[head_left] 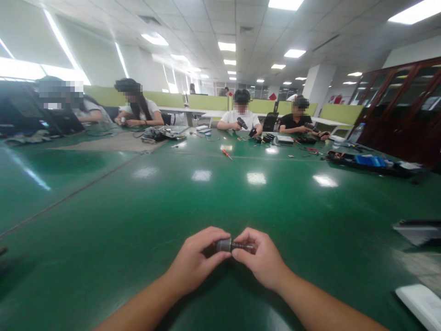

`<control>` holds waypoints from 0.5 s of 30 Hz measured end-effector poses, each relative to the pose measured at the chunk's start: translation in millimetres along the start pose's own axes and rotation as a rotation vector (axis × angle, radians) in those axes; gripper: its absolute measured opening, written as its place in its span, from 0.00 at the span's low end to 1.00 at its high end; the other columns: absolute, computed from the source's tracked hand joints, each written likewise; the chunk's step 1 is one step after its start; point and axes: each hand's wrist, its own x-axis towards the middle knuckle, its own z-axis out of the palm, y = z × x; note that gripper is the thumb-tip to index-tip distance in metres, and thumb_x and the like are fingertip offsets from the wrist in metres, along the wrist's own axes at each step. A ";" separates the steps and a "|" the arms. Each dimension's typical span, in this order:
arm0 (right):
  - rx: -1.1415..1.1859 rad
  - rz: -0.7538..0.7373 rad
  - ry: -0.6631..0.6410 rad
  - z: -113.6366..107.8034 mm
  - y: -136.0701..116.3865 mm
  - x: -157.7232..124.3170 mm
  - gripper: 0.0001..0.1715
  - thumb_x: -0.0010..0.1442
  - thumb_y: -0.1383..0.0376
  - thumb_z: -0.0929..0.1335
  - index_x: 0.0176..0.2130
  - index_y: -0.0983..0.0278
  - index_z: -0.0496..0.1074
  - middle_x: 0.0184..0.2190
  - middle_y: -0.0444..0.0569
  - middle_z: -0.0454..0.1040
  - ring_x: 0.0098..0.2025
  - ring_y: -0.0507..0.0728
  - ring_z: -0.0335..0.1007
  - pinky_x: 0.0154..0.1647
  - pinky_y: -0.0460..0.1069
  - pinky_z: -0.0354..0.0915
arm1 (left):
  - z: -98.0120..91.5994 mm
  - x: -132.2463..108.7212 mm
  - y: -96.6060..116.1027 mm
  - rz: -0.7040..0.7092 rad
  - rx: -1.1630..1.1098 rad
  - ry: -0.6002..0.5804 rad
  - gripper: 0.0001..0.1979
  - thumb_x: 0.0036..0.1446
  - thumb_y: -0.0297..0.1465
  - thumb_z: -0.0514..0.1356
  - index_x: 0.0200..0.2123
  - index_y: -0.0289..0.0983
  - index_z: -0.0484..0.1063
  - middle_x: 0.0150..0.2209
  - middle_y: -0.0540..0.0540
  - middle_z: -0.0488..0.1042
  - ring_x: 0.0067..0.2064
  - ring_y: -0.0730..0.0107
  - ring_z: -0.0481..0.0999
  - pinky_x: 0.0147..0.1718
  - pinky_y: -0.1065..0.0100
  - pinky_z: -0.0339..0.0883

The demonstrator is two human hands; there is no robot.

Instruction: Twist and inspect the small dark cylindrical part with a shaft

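Low in the middle of the head view, my left hand (198, 259) is closed round a grey cylindrical part (223, 245), thumb below and fingers above. Just to its right, my right hand (263, 257) pinches a thin dark shaft (243, 246) with ridges or a spring-like coil along it. The shaft lines up with the cylinder's right end, and the fingertips of both hands nearly meet there. Whether shaft and cylinder are one piece cannot be made out. Both hands are over the green tabletop (220, 202).
An orange screwdriver (226, 154) lies farther back. A dark tray with blue material (372, 161) sits at the right, a white object (420, 301) at the lower right edge. Across the table, several people work among tools and parts (160, 134).
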 end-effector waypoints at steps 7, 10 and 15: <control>0.027 0.043 -0.007 -0.2 -1.0 -0.4 0.06 0.53 0.67 0.72 0.31 0.64 0.71 0.24 0.40 0.69 0.24 0.49 0.60 0.27 0.45 0.56 | -0.9 -0.3 1.0 0.006 -0.005 0.000 0.12 0.59 0.32 0.67 0.47 0.40 0.77 0.43 0.44 0.80 0.44 0.64 0.80 0.46 0.66 0.74; 0.029 0.048 0.000 0.5 -4.0 -1.4 0.06 0.52 0.66 0.72 0.31 0.64 0.70 0.23 0.39 0.68 0.24 0.49 0.60 0.26 0.45 0.56 | -0.8 0.3 2.2 0.010 -0.013 -0.001 0.11 0.59 0.31 0.66 0.47 0.41 0.77 0.42 0.45 0.80 0.44 0.65 0.79 0.45 0.67 0.73; 0.027 0.052 0.007 0.2 -3.9 -1.4 0.07 0.52 0.65 0.72 0.31 0.64 0.70 0.23 0.40 0.68 0.23 0.49 0.58 0.25 0.45 0.55 | -0.3 0.3 2.2 0.010 -0.015 -0.001 0.12 0.59 0.31 0.67 0.47 0.42 0.77 0.42 0.47 0.80 0.44 0.67 0.79 0.45 0.69 0.72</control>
